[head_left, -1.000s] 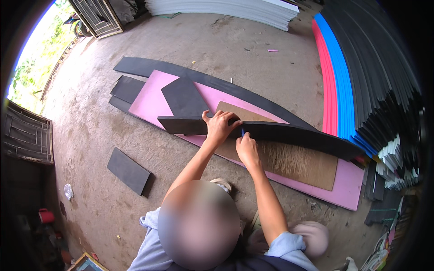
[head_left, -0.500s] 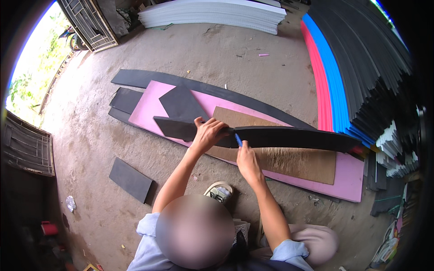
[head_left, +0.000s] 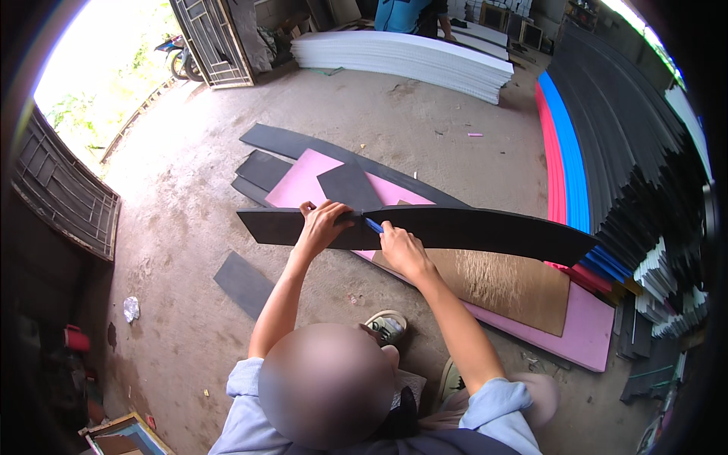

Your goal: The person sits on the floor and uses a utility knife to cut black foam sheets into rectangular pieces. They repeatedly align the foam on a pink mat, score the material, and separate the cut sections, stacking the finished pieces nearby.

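Observation:
A long black foam strip (head_left: 470,231) is held up crosswise in front of me, its broad side tilted toward me. My left hand (head_left: 324,226) grips it left of its middle, fingers over the upper edge. Just right of that, my right hand (head_left: 406,249) is closed on a slim blue utility knife (head_left: 374,225), its tip against the strip near a small nick in the upper edge. The blade itself is too small to make out. Below the strip lie a brown board (head_left: 523,292), a pink foam sheet (head_left: 584,326) and a black foam piece (head_left: 347,186).
A loose black offcut (head_left: 244,284) lies on the floor at left. Tall stacks of black (head_left: 607,129), blue and red sheets stand at right. White sheets (head_left: 402,64) are piled at the back, with a person in blue (head_left: 406,17) behind them. Metal gates (head_left: 64,186) stand at left.
The view has shifted, bringing the person at the back into sight. The strip is turned more broadside toward me, its left end raised. Both hands keep their hold, the knife more slanted.

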### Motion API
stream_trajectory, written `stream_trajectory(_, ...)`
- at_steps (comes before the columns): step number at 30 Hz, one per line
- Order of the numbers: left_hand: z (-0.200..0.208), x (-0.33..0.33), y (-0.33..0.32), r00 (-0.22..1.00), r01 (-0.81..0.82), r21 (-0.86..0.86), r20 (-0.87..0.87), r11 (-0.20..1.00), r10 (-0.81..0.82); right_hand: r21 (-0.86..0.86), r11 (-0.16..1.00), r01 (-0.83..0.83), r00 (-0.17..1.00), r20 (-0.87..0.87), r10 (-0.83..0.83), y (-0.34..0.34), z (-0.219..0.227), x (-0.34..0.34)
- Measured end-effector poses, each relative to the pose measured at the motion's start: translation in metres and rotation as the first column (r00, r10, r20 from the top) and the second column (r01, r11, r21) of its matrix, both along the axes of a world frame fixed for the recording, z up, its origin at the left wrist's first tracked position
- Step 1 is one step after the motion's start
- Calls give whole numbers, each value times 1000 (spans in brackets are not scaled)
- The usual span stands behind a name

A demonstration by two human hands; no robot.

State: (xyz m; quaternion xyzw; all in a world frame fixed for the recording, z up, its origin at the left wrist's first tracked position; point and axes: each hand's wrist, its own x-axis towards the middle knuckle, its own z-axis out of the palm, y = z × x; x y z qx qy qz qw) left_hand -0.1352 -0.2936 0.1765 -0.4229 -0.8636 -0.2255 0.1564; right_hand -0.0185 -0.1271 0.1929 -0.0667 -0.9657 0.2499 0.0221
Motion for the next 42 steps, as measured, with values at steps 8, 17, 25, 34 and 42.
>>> stream_trajectory(8,-28,5,47,996,-14,133,-84,991,25,148,983,108,992,-85,-96,27,-25,5)
stream_trajectory(17,-104,-3,70,992,-125,150,44,981,119,179,980,82,997,-11,-81,45,-92,-13)
stream_trajectory(25,-100,-35,73,995,-96,149,32,984,93,-249,965,81,997,6,-82,41,-103,-35)
stream_trajectory(34,-104,-36,77,1000,-18,86,11,996,18,-140,968,209,976,90,-197,22,-85,-21)
stream_trajectory(42,-105,-38,72,997,-59,79,46,995,56,-153,939,309,951,19,-310,7,-63,-10)
